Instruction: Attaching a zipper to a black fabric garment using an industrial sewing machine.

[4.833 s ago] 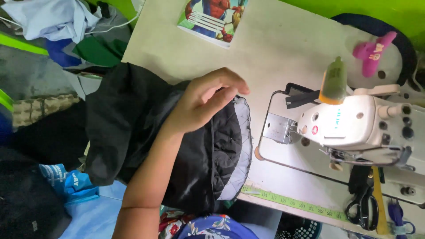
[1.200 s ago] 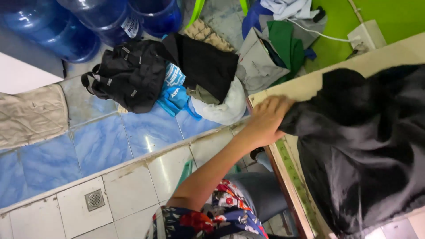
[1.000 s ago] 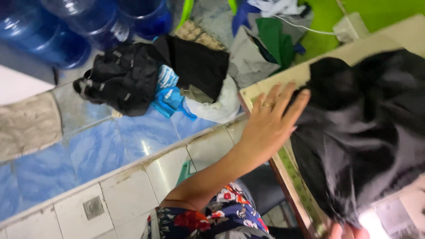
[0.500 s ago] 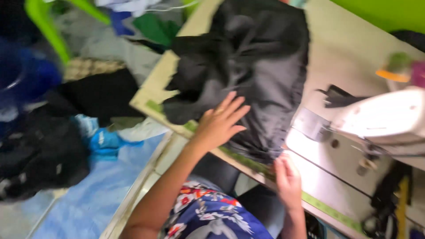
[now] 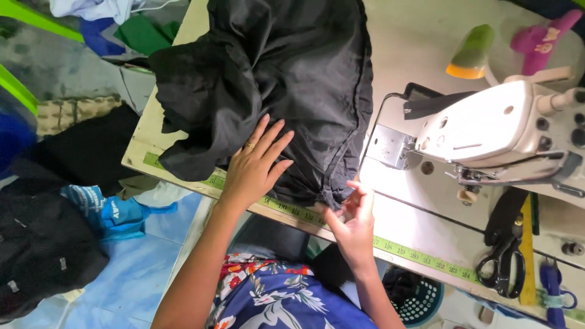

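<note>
A bunched black garment [image 5: 280, 79] lies on the pale sewing table [image 5: 414, 213], left of a white sewing machine [image 5: 487, 128]. My left hand [image 5: 253, 167] rests flat on the garment's near edge, fingers spread, a ring on one finger. My right hand [image 5: 353, 219] pinches the garment's lower corner at the table's front edge, beside the tape measure strip [image 5: 420, 256] fixed along that edge.
Black scissors [image 5: 503, 244] and a yellow ruler [image 5: 528, 256] lie right of the machine. A green thread cone [image 5: 472, 52] and a pink object [image 5: 539, 36] sit behind it. On the floor at left are a black bag [image 5: 42, 250], blue packets [image 5: 106, 210] and piled clothes [image 5: 122, 24].
The view swung from the floor and water bottles back to the table. My left hand settled flat on the garment, and my right hand came up and took its lower corner.
</note>
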